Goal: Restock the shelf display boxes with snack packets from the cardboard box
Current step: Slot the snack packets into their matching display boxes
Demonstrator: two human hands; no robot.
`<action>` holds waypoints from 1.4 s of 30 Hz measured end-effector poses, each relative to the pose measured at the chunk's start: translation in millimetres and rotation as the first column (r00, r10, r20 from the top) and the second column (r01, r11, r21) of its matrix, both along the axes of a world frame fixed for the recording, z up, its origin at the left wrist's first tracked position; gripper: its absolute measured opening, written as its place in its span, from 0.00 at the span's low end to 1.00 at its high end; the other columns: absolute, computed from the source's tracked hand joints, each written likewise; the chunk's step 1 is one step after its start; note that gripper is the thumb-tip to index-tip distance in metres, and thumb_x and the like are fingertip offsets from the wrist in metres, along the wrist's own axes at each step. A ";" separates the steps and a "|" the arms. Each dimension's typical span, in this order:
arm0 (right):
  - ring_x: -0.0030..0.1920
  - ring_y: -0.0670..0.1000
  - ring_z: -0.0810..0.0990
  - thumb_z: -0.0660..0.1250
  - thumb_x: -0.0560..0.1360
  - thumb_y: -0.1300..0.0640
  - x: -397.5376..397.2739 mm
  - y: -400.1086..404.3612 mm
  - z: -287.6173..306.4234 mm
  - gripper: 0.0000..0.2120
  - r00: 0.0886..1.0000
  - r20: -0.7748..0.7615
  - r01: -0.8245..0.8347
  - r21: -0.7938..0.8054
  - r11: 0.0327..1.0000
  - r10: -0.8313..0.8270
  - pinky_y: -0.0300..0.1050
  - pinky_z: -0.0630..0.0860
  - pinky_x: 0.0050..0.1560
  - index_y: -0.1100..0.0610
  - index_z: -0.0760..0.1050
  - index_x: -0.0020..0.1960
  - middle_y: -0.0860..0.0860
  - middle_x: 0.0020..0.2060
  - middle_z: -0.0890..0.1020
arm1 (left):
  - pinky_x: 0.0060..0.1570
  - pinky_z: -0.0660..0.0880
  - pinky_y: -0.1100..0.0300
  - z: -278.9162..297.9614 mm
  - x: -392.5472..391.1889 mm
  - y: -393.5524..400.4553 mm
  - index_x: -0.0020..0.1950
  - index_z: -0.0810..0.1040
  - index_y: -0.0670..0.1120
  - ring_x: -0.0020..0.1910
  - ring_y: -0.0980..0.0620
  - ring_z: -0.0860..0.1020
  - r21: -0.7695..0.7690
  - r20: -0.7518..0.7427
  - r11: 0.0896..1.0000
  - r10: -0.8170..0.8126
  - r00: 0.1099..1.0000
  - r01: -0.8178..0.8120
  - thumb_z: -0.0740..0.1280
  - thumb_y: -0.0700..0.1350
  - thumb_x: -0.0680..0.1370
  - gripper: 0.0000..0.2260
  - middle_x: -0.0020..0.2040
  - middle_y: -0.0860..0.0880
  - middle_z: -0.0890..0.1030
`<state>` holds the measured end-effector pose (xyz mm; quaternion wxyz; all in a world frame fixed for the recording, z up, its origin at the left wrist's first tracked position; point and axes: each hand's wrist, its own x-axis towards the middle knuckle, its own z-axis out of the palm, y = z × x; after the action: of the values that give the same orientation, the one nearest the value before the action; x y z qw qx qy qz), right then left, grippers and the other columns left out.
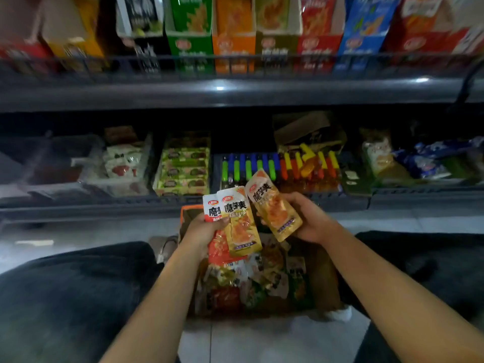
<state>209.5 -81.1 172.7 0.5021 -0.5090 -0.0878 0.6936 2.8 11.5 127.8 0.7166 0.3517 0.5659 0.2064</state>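
My left hand (203, 233) grips a fan of snack packets: a gold packet (242, 226) in front and a red-and-white packet (217, 244) behind it. To its right, my right hand (309, 221) holds a single gold packet (275, 205), tilted left. Both hands hover above the cardboard box (324, 281) on the floor between my knees, which is full of several mixed packets. On the upper shelf stand the display boxes, among them a green box (190, 40), an orange box (234, 40), an olive box (276, 40) and a red box (318, 40).
A dark wire rail (235, 60) runs along the upper shelf's front. The lower shelf (104, 205) carries trays of green-wrapped snacks (183, 169), coloured stick snacks (277, 166) and bagged goods (419, 163). My knees in dark trousers flank the box on the pale tiled floor.
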 end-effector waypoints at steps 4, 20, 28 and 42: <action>0.51 0.62 0.81 0.56 0.76 0.50 11.5 1.1 60.5 0.22 0.999 0.013 0.029 0.086 0.996 -0.030 0.53 0.76 0.50 0.60 0.72 0.65 0.63 0.56 0.80 | 0.45 0.78 0.50 58.6 5.7 14.3 0.61 0.75 0.40 0.50 0.41 0.81 0.069 0.047 0.998 -0.010 0.999 0.007 0.71 0.36 0.73 0.17 0.53 0.39 0.82; 0.48 0.52 0.83 0.64 0.78 0.53 -19.5 37.0 112.6 0.08 0.780 0.580 0.132 0.210 0.969 -0.233 0.54 0.79 0.53 0.53 0.76 0.55 0.51 0.48 0.84 | 0.49 0.79 0.43 160.8 50.0 18.2 0.55 0.74 0.50 0.45 0.43 0.84 0.307 0.219 0.951 -0.113 0.969 0.041 0.73 0.44 0.72 0.14 0.48 0.45 0.84; 0.48 0.55 0.84 0.62 0.79 0.56 -15.4 54.2 136.3 0.07 0.851 0.446 0.138 0.317 0.938 -0.276 0.57 0.79 0.54 0.56 0.77 0.53 0.54 0.46 0.85 | 0.51 0.79 0.44 180.7 67.9 29.1 0.58 0.74 0.51 0.47 0.46 0.84 0.391 0.276 0.920 -0.143 0.950 0.025 0.67 0.50 0.77 0.10 0.48 0.48 0.85; 0.52 0.54 0.81 0.61 0.78 0.66 35.8 122.5 233.8 0.11 0.735 0.460 0.193 0.561 0.805 -0.497 0.56 0.77 0.56 0.55 0.70 0.58 0.53 0.51 0.82 | 0.49 0.80 0.47 254.0 94.5 103.4 0.61 0.73 0.50 0.48 0.48 0.82 0.691 0.240 0.711 -0.057 0.969 -0.129 0.66 0.50 0.77 0.14 0.52 0.48 0.82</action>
<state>245.4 41.3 406.4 0.6825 -0.5649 -0.3067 0.3479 97.3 114.9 381.8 0.5888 0.5579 0.3597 0.4612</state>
